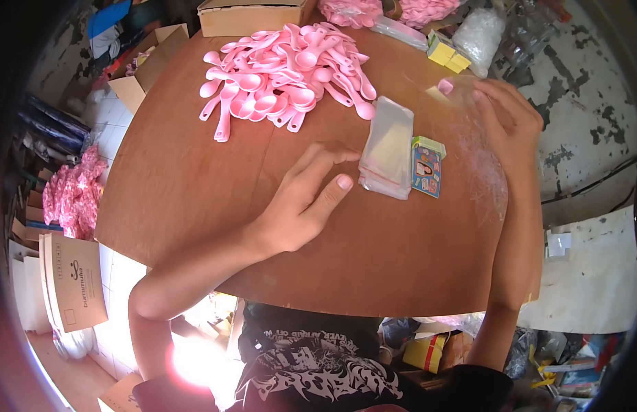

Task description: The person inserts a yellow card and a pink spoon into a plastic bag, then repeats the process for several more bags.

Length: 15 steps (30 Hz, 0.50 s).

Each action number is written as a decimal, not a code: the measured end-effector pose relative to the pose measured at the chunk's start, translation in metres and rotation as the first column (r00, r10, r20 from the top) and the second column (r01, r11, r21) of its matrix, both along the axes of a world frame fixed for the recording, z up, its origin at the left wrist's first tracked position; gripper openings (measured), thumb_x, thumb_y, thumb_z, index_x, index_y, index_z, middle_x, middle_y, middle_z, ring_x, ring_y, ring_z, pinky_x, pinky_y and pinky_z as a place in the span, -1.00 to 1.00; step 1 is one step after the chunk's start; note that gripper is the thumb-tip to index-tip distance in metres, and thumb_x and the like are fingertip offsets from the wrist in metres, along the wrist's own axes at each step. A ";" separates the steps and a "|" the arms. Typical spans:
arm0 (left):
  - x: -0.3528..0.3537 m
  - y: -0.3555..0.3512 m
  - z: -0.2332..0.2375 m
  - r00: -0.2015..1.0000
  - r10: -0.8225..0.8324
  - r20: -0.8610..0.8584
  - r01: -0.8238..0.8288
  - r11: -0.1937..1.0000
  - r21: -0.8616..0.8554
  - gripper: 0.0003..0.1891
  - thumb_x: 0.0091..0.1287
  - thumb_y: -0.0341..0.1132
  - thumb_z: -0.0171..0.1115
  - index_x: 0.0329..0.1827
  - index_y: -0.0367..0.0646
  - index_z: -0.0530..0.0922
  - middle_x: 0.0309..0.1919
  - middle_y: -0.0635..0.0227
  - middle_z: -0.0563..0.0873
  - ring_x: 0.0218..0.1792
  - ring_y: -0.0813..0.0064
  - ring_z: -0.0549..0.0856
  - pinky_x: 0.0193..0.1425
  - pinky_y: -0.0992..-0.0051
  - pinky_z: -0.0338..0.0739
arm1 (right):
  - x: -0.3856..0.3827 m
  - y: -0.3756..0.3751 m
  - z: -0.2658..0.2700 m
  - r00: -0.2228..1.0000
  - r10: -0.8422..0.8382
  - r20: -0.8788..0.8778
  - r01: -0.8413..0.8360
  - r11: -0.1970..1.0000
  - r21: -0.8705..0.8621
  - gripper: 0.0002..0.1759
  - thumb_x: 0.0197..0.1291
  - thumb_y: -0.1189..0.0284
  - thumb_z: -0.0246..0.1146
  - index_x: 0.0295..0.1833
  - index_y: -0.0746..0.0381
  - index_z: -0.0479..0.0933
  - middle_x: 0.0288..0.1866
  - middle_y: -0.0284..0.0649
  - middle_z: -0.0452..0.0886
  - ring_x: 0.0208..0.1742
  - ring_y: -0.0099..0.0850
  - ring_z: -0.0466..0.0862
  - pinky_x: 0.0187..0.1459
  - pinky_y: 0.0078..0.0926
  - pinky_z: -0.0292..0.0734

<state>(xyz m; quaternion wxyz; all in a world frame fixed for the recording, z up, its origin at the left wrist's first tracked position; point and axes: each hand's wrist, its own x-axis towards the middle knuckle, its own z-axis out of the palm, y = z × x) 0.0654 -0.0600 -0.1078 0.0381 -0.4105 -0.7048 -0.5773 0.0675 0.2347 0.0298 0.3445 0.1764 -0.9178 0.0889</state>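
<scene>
A large heap of pink spoons [284,75] lies at the back of the brown table [277,281]. My left hand [305,196] is over the middle of the table, fingers apart and holding nothing, its fingertips beside a stack of clear plastic bags [387,147]. Against the right side of that stack rests a small printed blue card pack [427,168]. My right hand [507,113] is at the right edge of the table, thumb and fingers close together near a blurred clear plastic piece and a small pink item [445,86]; whether it grips either cannot be made out.
Behind the spoons stands a cardboard box [253,18]. Pink bundles [353,12], yellow small boxes [447,53] and a full clear bag [478,38] lie at the back right. Crumpled clear plastic [487,172] lies beside my right forearm. An open carton [150,65] stands beyond the left edge.
</scene>
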 end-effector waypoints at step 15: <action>0.010 0.006 -0.004 0.672 -0.413 0.614 0.343 0.909 0.236 -0.54 0.47 -0.22 0.16 0.35 -0.24 0.40 0.15 0.21 0.62 0.17 0.49 0.58 0.28 0.44 0.46 | 0.078 -0.080 -0.076 0.544 0.595 0.591 0.225 0.576 -0.786 -0.65 0.33 0.48 0.25 0.19 0.36 0.51 -0.01 -0.17 0.67 0.00 -0.49 0.67 0.05 -0.56 0.61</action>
